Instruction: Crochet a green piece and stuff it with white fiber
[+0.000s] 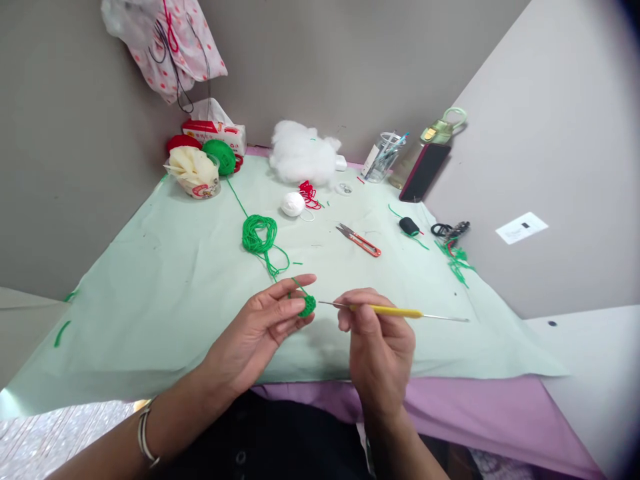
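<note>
Between the thumb and fingers of my left hand (265,320) is a small round green crochet piece (309,306). Green yarn runs from it over my raised index finger and back to a loose coil of green yarn (259,235) on the cloth. My right hand (377,333) is closed around a crochet hook (395,311) with a yellow handle and metal ends. The hook's left tip points at the crochet piece, a small gap apart from it. Beyond my hands lie orange-handled thread snips (359,240).
A pale green cloth (200,320) covers the table. At the back are a tub (200,190), a tissue box (235,137), white stuffing (303,153), a white ball (293,204), a clear cup (381,159), a bottle (437,133) and a phone (425,172). Green scraps (457,263) lie right.
</note>
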Motion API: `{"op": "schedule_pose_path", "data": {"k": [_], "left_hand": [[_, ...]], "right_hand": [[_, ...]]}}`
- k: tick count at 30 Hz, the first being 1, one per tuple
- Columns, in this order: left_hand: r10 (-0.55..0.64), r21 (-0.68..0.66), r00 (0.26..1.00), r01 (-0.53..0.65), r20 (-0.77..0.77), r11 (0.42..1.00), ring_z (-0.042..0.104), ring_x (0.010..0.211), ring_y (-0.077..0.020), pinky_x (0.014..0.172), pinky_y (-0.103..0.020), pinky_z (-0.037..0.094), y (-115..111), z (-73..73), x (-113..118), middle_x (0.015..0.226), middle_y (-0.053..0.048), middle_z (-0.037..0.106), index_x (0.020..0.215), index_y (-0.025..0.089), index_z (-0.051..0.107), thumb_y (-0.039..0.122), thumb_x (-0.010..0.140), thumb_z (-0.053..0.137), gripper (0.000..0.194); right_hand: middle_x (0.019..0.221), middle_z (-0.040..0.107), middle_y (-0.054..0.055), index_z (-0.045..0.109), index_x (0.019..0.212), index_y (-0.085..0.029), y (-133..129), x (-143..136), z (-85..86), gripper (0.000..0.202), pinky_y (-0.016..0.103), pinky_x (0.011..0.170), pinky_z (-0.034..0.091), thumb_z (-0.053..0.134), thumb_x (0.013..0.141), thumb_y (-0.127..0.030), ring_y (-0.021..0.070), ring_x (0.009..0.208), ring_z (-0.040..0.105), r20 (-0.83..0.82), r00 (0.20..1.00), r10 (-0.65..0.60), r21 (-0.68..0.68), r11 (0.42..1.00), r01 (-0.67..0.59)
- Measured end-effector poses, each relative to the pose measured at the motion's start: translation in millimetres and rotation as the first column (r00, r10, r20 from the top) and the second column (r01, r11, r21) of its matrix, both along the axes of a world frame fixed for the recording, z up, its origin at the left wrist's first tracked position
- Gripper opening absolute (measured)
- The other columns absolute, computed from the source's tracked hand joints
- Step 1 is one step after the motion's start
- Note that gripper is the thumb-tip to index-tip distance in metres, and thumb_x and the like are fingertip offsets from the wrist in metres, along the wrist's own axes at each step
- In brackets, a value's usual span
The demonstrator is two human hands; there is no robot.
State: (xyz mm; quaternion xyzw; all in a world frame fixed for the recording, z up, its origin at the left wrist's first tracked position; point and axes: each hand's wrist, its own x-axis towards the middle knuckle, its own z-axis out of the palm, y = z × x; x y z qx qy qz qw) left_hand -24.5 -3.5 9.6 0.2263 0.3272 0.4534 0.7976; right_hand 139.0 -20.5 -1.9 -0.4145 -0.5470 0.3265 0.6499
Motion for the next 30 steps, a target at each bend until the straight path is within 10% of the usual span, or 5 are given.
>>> {"op": "schedule_pose_path", "data": {"k": [11, 16, 22, 26, 30], "left_hand": [[0.049, 0.195, 0.945, 0.015, -0.323, 0.981, 0.054, 0.094, -0.0147, 0.085, -0.025, 0.041, -4, -3.2, -1, 0.098, 0.0, 0.062, 0.117, 0.034, 0.079, 0.033, 0.084, 0.082, 0.034], [0.125, 0.292, 0.903, 0.001, -0.411, 0.956, 0.051, 0.087, -0.0142, 0.083, -0.026, 0.04, -7, -4.8, -1, 0.088, 0.001, 0.058, 0.118, 0.034, 0.078, 0.029, 0.086, 0.079, 0.032], [0.123, 0.249, 0.915, -0.025, -0.384, 0.968, 0.049, 0.079, -0.0113, 0.078, -0.023, 0.041, -9, -5.5, 6, 0.086, 0.003, 0.058, 0.124, 0.032, 0.074, 0.031, 0.084, 0.083, 0.041], [-0.067, -0.005, 0.996, 0.067, -0.067, 0.998, 0.042, 0.067, -0.007, 0.086, -0.025, 0.046, -4, -5.0, 4, 0.079, 0.004, 0.055, 0.125, 0.025, 0.075, 0.03, 0.083, 0.083, 0.043], [-0.022, 0.016, 0.999, 0.023, -0.048, 1.0, 0.041, 0.066, -0.0059, 0.091, -0.027, 0.045, -2, -3.3, 0, 0.083, 0.004, 0.057, 0.12, 0.025, 0.078, 0.026, 0.083, 0.083, 0.038]], "right_hand": [[0.091, 0.075, 0.002, 0.074, 0.098, -0.023, 4, 5, -4.6, 0.021, 0.027, 0.062, 0.052, 0.054, 0.105, -0.027, 0.0096, 0.063, 0.061, -0.176, 0.974, 0.143, -0.14, 0.976, -0.168], [0.095, 0.075, 0.002, 0.07, 0.108, -0.024, -6, 5, -2.1, 0.023, 0.029, 0.067, 0.054, 0.049, 0.104, -0.015, 0.0121, 0.068, 0.065, 0.24, 0.971, 0.008, 0.022, 1.0, -0.014], [0.104, 0.075, 0.011, 0.069, 0.124, -0.021, -8, 0, -17.9, 0.034, 0.032, 0.07, 0.055, 0.059, 0.095, -0.006, 0.0197, 0.087, 0.07, 0.642, 0.711, -0.286, 0.459, 0.887, -0.058], [0.101, 0.074, 0.007, 0.073, 0.117, -0.026, -6, 0, -17.1, 0.031, 0.031, 0.073, 0.056, 0.057, 0.098, -0.009, 0.0171, 0.086, 0.069, 0.434, 0.885, -0.168, 0.302, 0.953, 0.033], [0.089, 0.072, 0.002, 0.074, 0.102, -0.025, -2, 0, -7.3, 0.025, 0.028, 0.064, 0.053, 0.051, 0.103, -0.016, 0.0119, 0.068, 0.061, 0.014, 1.0, 0.018, 0.031, 0.999, -0.019]]}}
